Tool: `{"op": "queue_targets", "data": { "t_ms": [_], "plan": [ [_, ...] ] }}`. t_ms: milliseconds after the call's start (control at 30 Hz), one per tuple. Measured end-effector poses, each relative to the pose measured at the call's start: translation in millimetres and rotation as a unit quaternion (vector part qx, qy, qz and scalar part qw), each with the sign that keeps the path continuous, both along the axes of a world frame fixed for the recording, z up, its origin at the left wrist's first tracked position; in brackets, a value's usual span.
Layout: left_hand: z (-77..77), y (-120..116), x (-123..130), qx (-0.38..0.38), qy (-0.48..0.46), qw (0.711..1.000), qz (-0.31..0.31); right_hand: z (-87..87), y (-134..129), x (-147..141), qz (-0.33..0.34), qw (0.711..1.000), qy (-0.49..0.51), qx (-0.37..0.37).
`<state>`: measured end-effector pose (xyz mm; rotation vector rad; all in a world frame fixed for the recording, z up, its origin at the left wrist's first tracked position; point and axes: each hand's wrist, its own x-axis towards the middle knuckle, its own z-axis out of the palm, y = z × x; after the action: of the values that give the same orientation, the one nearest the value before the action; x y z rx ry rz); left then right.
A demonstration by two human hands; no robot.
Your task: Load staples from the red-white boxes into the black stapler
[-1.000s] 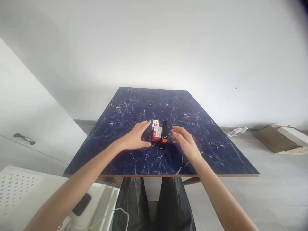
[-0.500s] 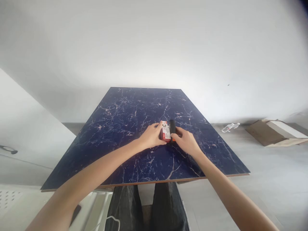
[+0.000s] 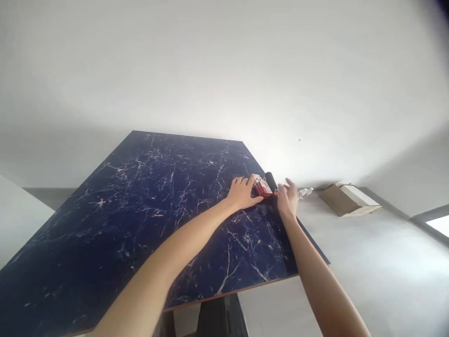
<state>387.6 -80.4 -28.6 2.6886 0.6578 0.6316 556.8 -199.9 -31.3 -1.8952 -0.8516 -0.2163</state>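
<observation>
Head view, tilted hard. I've got the left hand (image 3: pixel 242 194) on a red-and-white box (image 3: pixel 262 186), left fingers (image 3: pixel 249 181) draped over its near edge: touching, but I can't tell if they're gripping. Box sits near the right-hand edge of the worktop (image 3: pixel 140 210), with a black tool (image 3: pixel 270 181) with an orange end just beside it. Can't tell from here whether the tool is upright or lying down. Right hand (image 3: pixel 287 199) is next to that orange end, right fingers (image 3: pixel 289 185) spread open and raised, no contact I can confirm. Step in hand looks like settling both hands around the pair. Any lift would call for the left fingers closing round the box and the right fingers coming down on the tool. Past the edge, a plastic bottle (image 3: pixel 305 192) and a cardboard box (image 3: pixel 342 200) lie on the floor (image 3: pixel 368 262).
</observation>
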Motion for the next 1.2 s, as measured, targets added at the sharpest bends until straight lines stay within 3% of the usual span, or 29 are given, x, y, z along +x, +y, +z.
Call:
{"op": "queue_targets", "data": {
  "t_ms": [67, 133, 167, 233, 300, 367, 433, 533, 833, 1200],
  "plan": [
    [-1.8, 9.0, -47.3, 0.03, -0.038, 0.999, -0.01, -1.1, -4.2, -14.9, -0.045, 0.994, -0.078, 0.065],
    [-2.2, 19.6, -104.3, 0.061, -0.055, 0.996, -0.025, 0.4, 0.6, -42.2, -0.02, 0.986, -0.149, 0.072],
    [-2.0, 24.5, -133.2, 0.067, -0.056, 0.996, -0.021, 1.7, 7.5, -60.7, 0.031, 0.982, -0.177, 0.063],
    [-2.0, 32.1, -184.7, 0.071, -0.052, 0.996, 0.001, 4.9, 29.1, -105.1, 0.213, 0.951, -0.224, 0.033],
    [-3.5, 36.0, -221.4, 0.071, -0.035, 0.997, 0.024, 7.4, 56.2, -151.6, 0.4, 0.879, -0.258, -0.033],
    [-6.0, 37.2, -240.5, 0.065, -0.012, 0.997, 0.043, 8.2, 81.5, -189.5, 0.497, 0.823, -0.264, -0.083],
    [-8.0, 37.2, -245.5, 0.068, 0.007, 0.996, 0.053, 7.3, 99.5, -211.8, 0.518, 0.81, -0.248, -0.124],
    [-8.3, 36.7, -241.8, 0.08, 0.026, 0.995, 0.057, 4.2, 109.7, -218.3, 0.507, 0.819, -0.225, -0.145],
    [-8.6, 37.9, -242.8, 0.069, 0.031, 0.996, 0.05, -3.1, 102.8, -217.0, 0.492, 0.834, -0.198, -0.149],
    [-4.7, 36.7, -241.8, 0.07, 0.04, 0.996, 0.049, -2.0, 91.3, -223.9, 0.498, 0.817, -0.239, -0.164]
  ]
}}
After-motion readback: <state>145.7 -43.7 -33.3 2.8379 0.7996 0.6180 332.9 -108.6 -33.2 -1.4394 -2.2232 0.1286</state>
